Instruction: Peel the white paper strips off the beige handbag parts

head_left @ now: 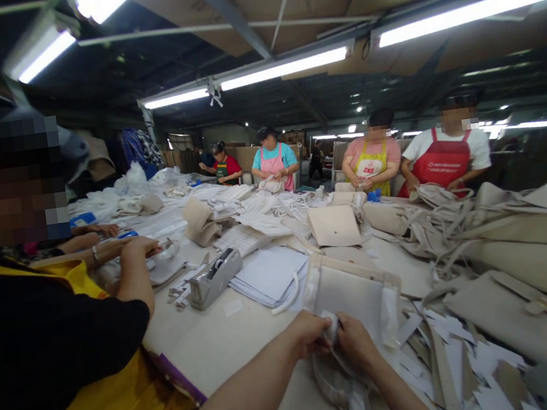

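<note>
I am pinching a white strip between my left hand and right hand, low over the surface. Loose scraps lying close could be snagging it, I judge.

A pale crumpled strip, perhaps fabric, is pinched upright over the table edge.

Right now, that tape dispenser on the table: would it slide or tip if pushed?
The tape dispenser looks low and long, with a broad base flat on the table, so it is unlikely to tip. Its chunky grey body suggests it is weighted, probably heavy for its size, so a push would likely slide it slowly. It would plough into the paper scraps beside it.
</note>
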`<move>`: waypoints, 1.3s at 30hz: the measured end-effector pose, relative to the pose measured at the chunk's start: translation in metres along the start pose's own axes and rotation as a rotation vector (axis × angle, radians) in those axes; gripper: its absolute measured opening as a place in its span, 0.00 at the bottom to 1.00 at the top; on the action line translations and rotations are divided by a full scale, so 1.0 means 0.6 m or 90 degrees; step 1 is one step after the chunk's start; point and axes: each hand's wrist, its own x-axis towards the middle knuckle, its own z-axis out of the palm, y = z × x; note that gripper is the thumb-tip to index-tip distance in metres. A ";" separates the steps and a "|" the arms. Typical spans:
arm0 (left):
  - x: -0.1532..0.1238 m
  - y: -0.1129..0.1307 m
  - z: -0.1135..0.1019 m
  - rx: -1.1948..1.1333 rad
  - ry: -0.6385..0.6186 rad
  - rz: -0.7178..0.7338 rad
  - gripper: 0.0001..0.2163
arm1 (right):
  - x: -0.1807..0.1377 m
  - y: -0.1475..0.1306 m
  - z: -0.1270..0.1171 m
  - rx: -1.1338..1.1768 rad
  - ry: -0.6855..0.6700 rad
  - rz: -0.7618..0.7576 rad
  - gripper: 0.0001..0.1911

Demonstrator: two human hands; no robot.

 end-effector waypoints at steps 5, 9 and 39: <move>0.005 0.007 0.003 0.003 -0.001 -0.019 0.06 | 0.014 0.013 0.010 0.011 -0.002 0.024 0.13; 0.012 0.007 0.006 -0.009 -0.002 -0.019 0.06 | 0.026 0.021 0.014 0.041 -0.011 0.029 0.12; 0.019 -0.057 0.008 -0.083 -0.026 0.075 0.12 | 0.090 -0.038 -0.056 0.050 0.022 0.113 0.16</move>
